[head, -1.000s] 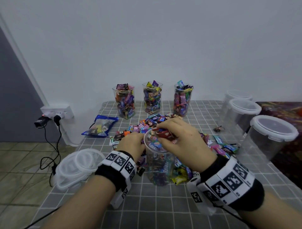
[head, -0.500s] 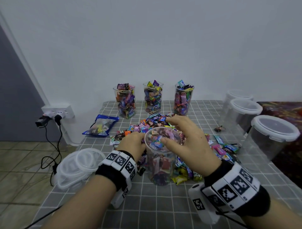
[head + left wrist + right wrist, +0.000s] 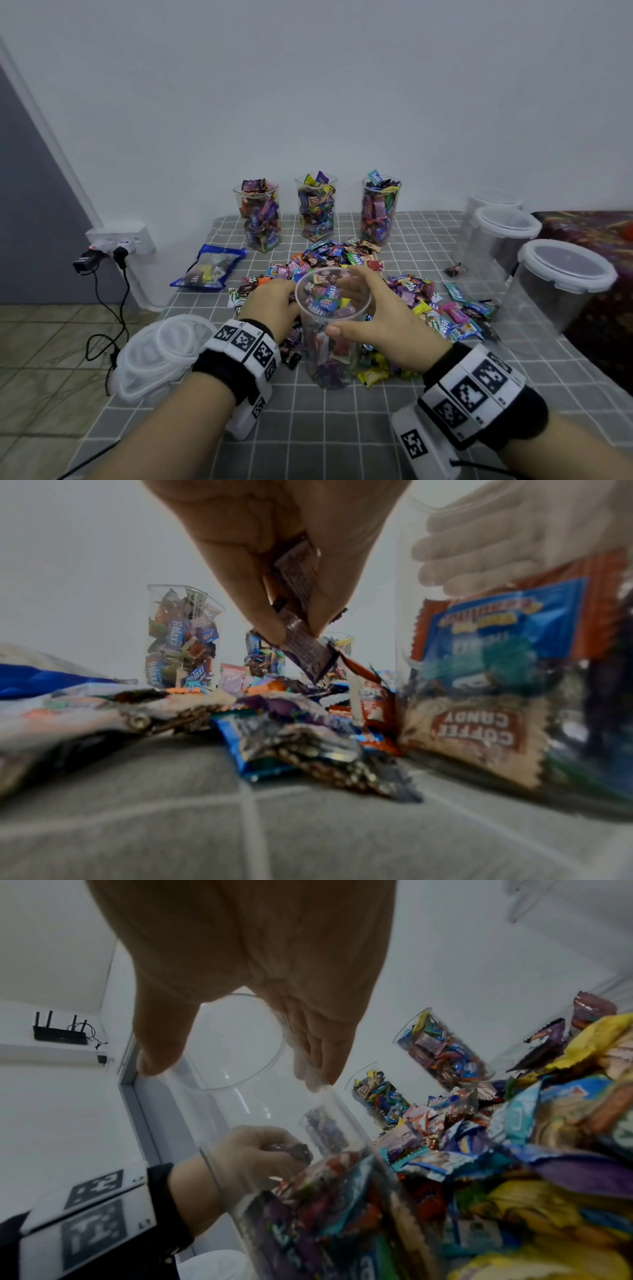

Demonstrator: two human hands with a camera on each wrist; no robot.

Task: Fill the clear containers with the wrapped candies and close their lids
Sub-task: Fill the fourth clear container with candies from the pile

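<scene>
1. Now the right hand [image 3: 383, 322] has come off the mouth of the clear container [image 3: 332, 329], where a second ago it was pushing a red-wrapped candy down past the rim, and wraps the container's right side instead, thumb across the near wall, fingers round the far wall.
2. That candy is no longer in the fingers, so it has likely dropped in with the rest. The container stands upright on the grey checked worktop [image 3: 342, 428], just in front of the loose pile of wrapped candies [image 3: 342, 257]. It looks filled to a little below the rim and has no lid.
3. The left hand [image 3: 270, 305] has stayed low at the container's left side, in the pile. The left wrist view shows its thumb and fingertips pinching a purple-wrapped candy [image 3: 301, 642], lifted just clear of the heap.
4. My reading: the right hand has switched from feeding to steadying, and the purple candy goes in next.
5. Three filled containers [image 3: 315, 209] stand along the wall at the back, all without lids, so closing remains to be done.
6. A stack of clear lids [image 3: 161, 353] waits at the worktop's left edge, near the left wrist.
</scene>
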